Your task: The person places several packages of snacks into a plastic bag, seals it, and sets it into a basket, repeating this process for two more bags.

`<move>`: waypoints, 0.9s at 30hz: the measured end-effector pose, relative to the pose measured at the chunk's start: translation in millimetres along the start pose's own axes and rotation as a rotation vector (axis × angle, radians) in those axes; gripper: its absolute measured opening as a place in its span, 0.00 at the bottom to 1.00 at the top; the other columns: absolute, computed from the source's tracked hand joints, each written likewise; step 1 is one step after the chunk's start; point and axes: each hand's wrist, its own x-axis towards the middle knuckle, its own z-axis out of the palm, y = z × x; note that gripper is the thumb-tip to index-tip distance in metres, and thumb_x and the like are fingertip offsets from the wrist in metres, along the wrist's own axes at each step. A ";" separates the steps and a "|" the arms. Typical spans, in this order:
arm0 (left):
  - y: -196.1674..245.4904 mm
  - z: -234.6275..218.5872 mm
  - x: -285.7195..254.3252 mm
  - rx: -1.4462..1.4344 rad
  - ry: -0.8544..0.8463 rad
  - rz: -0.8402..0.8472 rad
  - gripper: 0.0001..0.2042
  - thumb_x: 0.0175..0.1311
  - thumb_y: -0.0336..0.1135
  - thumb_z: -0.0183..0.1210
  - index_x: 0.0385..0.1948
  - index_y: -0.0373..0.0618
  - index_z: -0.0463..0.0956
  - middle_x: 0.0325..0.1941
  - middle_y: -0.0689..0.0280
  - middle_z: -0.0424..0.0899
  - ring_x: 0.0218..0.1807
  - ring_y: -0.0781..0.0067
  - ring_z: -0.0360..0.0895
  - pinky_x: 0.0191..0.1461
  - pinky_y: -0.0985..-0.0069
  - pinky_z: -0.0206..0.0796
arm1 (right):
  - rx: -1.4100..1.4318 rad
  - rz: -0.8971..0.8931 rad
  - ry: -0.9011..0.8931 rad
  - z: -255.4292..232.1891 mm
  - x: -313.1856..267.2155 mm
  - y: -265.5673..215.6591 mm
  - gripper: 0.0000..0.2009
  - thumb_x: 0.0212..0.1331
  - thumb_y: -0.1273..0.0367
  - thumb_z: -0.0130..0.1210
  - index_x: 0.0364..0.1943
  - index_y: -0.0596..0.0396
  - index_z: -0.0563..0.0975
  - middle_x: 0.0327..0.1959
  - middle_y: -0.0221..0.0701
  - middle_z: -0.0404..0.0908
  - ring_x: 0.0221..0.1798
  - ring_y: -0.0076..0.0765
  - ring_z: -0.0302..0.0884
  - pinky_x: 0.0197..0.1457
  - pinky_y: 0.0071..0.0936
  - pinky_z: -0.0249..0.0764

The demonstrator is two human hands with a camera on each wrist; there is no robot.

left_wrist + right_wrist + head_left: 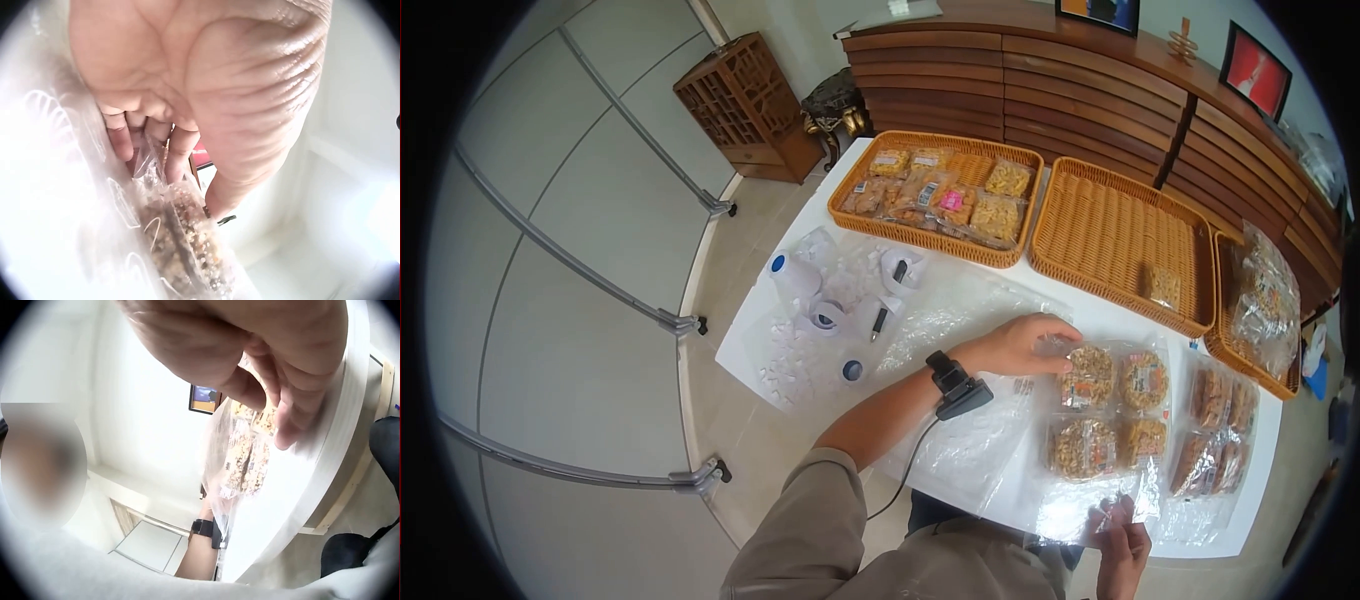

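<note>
A clear plastic bag (1050,500) lies on the white table with several packs of nut snack (1085,447) flat inside it. My left hand (1025,345) grips the bag at its far left corner, beside a nut pack (1088,377). In the left wrist view, the thumb of the left hand (250,106) lies against the pack (194,237), and clear film shows between the fingers. At the table's near edge, my right hand (1122,550) pinches the near edge of the bag. The right wrist view has the right hand (275,356) over the packs (247,462).
A second bag of reddish-brown packs (1212,425) lies to the right. Behind stand a wicker tray (840,215) of snack packs, another tray (1100,225) with one pack, and a basket (1250,370) with bagged packs. Label rolls (825,318), a pen (880,320) and paper scraps lie left.
</note>
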 end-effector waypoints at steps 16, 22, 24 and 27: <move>-6.1 -3.4 -4.1 -0.075 0.002 0.038 0.23 0.62 0.41 0.67 0.57 0.44 0.76 0.58 0.61 0.80 0.61 0.64 0.75 0.66 0.69 0.64 | 0.078 0.009 0.214 -1.9 36.3 11.3 0.21 0.69 0.74 0.53 0.65 0.60 0.69 0.43 0.37 0.81 0.46 0.31 0.80 0.48 0.23 0.78; -10.2 -2.1 -2.8 -0.088 -0.007 0.048 0.23 0.63 0.39 0.67 0.58 0.43 0.75 0.58 0.60 0.80 0.61 0.67 0.75 0.65 0.69 0.65 | 0.161 -0.134 0.215 45.6 25.5 -21.4 0.37 0.68 0.73 0.53 0.77 0.50 0.47 0.49 0.36 0.79 0.47 0.28 0.78 0.50 0.21 0.75; -10.3 -0.7 -2.1 -0.071 -0.011 0.035 0.23 0.63 0.39 0.67 0.58 0.43 0.75 0.58 0.61 0.80 0.62 0.67 0.75 0.65 0.70 0.65 | 0.140 -0.153 0.194 41.3 25.5 -13.1 0.38 0.69 0.71 0.53 0.78 0.51 0.45 0.58 0.41 0.74 0.53 0.33 0.77 0.58 0.29 0.73; -4.9 -1.3 -2.0 -0.051 -0.022 -0.019 0.23 0.62 0.38 0.67 0.58 0.44 0.75 0.58 0.61 0.81 0.61 0.67 0.75 0.65 0.70 0.65 | 0.134 -0.128 0.186 36.5 26.3 -8.0 0.40 0.67 0.69 0.55 0.78 0.52 0.45 0.64 0.45 0.69 0.58 0.39 0.76 0.63 0.34 0.71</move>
